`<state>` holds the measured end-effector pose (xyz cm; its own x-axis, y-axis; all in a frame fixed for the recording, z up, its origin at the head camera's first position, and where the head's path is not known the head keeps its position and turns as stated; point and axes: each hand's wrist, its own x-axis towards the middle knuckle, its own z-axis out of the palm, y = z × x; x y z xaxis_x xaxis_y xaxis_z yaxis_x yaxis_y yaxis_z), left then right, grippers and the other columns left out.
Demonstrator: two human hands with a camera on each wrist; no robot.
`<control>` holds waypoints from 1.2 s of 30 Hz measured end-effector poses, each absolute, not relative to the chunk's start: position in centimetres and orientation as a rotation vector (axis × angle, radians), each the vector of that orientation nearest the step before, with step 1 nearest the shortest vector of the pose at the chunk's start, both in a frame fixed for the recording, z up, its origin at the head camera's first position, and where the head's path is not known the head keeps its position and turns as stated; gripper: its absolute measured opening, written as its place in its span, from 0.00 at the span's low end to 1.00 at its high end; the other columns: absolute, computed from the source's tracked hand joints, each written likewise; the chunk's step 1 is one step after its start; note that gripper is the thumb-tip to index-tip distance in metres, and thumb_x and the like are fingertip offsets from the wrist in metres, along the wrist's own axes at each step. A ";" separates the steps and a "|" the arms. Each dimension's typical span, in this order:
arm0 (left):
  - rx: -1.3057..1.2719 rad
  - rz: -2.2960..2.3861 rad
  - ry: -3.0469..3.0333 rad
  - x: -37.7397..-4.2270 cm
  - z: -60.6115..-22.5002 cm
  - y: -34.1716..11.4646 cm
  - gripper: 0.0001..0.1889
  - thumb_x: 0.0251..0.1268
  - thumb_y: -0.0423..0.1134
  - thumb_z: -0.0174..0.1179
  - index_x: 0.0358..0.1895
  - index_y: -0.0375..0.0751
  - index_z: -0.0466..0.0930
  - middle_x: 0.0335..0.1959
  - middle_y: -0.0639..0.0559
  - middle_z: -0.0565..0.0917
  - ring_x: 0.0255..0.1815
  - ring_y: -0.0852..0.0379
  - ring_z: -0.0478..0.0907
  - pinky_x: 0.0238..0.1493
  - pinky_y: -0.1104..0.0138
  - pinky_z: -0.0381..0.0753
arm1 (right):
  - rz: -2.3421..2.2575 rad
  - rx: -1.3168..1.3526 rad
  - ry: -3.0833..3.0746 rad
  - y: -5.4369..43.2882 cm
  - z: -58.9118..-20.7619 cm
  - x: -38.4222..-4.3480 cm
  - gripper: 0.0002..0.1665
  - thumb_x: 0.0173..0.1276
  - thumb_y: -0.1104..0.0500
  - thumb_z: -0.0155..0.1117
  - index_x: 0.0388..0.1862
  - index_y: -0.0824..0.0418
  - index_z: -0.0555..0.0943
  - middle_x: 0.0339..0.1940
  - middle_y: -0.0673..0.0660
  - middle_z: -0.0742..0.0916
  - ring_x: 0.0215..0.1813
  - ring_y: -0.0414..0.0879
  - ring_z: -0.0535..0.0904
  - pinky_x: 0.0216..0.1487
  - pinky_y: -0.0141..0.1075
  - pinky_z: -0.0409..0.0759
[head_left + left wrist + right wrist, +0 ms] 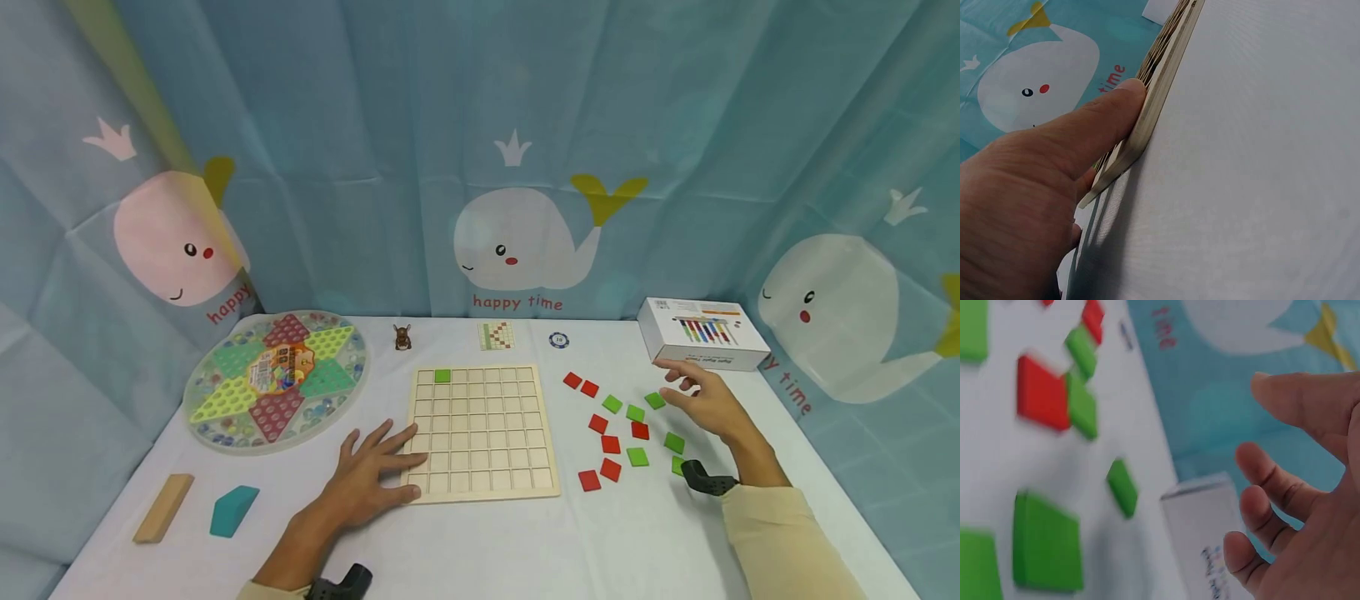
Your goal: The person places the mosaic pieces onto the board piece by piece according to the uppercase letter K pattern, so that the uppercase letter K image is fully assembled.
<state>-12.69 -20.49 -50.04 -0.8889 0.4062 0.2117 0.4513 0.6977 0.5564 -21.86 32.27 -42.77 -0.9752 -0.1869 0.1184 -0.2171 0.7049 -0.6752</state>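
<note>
A square wooden grid board [489,435] lies on the white table, with one green square tile [442,376] in its top row near the left corner. My left hand [366,483] rests on the board's left edge, fingers spread; in the left wrist view the thumb [1107,112] touches the board's edge. Over the right side of the table hovers my right hand [708,406], fingers loosely bent with nothing between them. Nearest to it is a loose green tile [655,401]. Several other green tiles [1047,542] and red tiles [1041,394] lie scattered between the board and that hand.
A round Chinese checkers board [247,342] sits at the left, behind a wooden block [163,508] and a teal block [233,511]. Along the back are a small brown figurine [402,337], a pattern card [497,336], a poker chip [558,340] and a white box [705,333]. Whale-print curtains enclose the table.
</note>
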 end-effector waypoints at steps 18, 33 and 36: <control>-0.699 -0.983 -2.843 -12.6 -50.1 -20.4 0.26 0.52 0.60 0.68 0.54 0.55 0.85 0.70 0.52 0.67 0.73 0.39 0.52 0.63 0.35 0.32 | 0.985 0.319 -3.151 34.6 -46.0 -23.9 0.26 0.61 0.68 0.63 0.60 0.65 0.77 0.48 0.68 0.75 0.40 0.55 0.68 0.35 0.43 0.70; -0.700 -0.973 -2.825 -12.7 -49.9 -20.2 0.25 0.52 0.58 0.68 0.54 0.54 0.85 0.70 0.51 0.68 0.72 0.37 0.53 0.62 0.34 0.33 | 0.815 0.265 -3.046 34.5 -44.8 -23.0 0.17 0.65 0.65 0.63 0.52 0.68 0.79 0.40 0.60 0.81 0.39 0.53 0.72 0.36 0.44 0.72; -0.688 -0.967 -2.841 -12.6 -49.7 -20.3 0.25 0.52 0.59 0.68 0.54 0.54 0.85 0.70 0.52 0.68 0.73 0.37 0.53 0.63 0.34 0.33 | 0.845 0.284 -2.975 34.0 -43.6 -22.4 0.18 0.65 0.66 0.64 0.53 0.69 0.79 0.39 0.59 0.82 0.41 0.54 0.74 0.37 0.44 0.73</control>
